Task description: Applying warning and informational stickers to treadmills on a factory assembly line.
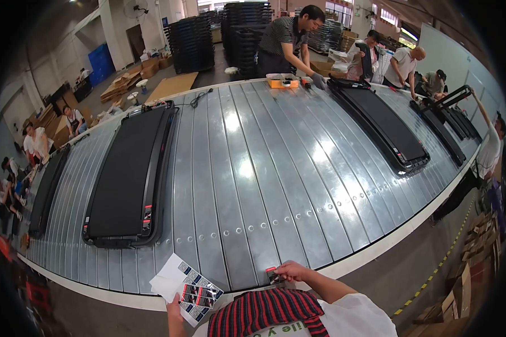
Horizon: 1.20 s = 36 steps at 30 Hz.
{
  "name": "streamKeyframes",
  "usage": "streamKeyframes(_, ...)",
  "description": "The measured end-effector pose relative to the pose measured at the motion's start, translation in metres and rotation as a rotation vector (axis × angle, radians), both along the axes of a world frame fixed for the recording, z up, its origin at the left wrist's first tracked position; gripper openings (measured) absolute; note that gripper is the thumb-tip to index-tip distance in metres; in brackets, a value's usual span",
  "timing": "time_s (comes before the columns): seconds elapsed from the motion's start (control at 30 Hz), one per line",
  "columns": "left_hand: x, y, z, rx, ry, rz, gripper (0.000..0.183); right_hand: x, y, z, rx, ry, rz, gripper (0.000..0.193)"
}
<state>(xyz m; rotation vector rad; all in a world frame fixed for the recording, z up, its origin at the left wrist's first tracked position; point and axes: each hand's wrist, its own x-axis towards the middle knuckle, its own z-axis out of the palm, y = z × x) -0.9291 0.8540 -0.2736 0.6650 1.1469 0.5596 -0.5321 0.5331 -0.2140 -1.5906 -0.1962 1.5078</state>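
Note:
At the near edge of the metal slat conveyor [247,185], my left hand [175,309] is closed on the edge of a sheet of labels [194,292]. White paper backing fans out beside the printed stickers, which are dark with red and blue parts. My right hand [292,271] pinches a small black-and-red sticker [272,274] just over the conveyor's near rim. Whether the sticker touches the metal I cannot tell. To the left lies a long black treadmill [123,174] with similar red-and-black stickers on its near right corner.
Farther right lies a second treadmill [383,121]. Across the conveyor, a person in a striped shirt [291,42] and gloves leans over its far end, near an orange bin [282,82]. Several people work along both sides. Cardboard [466,286] is piled at the right.

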Motion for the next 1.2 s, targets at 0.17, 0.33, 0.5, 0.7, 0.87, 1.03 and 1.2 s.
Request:
streamKeyframes(0.17, -0.004, 0.006, -0.001, 0.005, 0.012, 0.000, 0.046, -0.001, 0.000, 0.002, -0.026, 0.084, -0.050, 0.036)
streamKeyframes(0.33, -0.013, 0.020, -0.012, 0.027, -0.007, -0.026, 0.045, -0.004, 0.001, 0.008, 0.014, 0.084, -0.081, 0.036)
streamKeyframes(0.5, -0.021, 0.028, -0.011, 0.031, 0.009, -0.028, 0.046, -0.010, 0.006, 0.013, 0.015, 0.076, -0.071, 0.033)
streamKeyframes(0.7, -0.030, 0.036, -0.022, 0.010, -0.074, 0.011, 0.048, -0.041, 0.044, 0.002, 0.078, 0.113, -0.015, 0.026)
streamKeyframes(0.87, -0.038, 0.044, -0.027, -0.011, 0.026, 0.031, 0.045, -0.044, 0.062, 0.000, 0.061, 0.110, 0.036, 0.026)
streamKeyframes(1.03, -0.041, 0.048, -0.028, 0.073, -0.005, -0.007, 0.046, -0.043, 0.061, 0.005, 0.034, 0.090, 0.029, 0.027)
streamKeyframes(1.2, -0.042, 0.048, -0.025, 0.036, 0.019, -0.004, 0.046, -0.045, 0.063, 0.004, 0.027, 0.059, 0.036, 0.026)
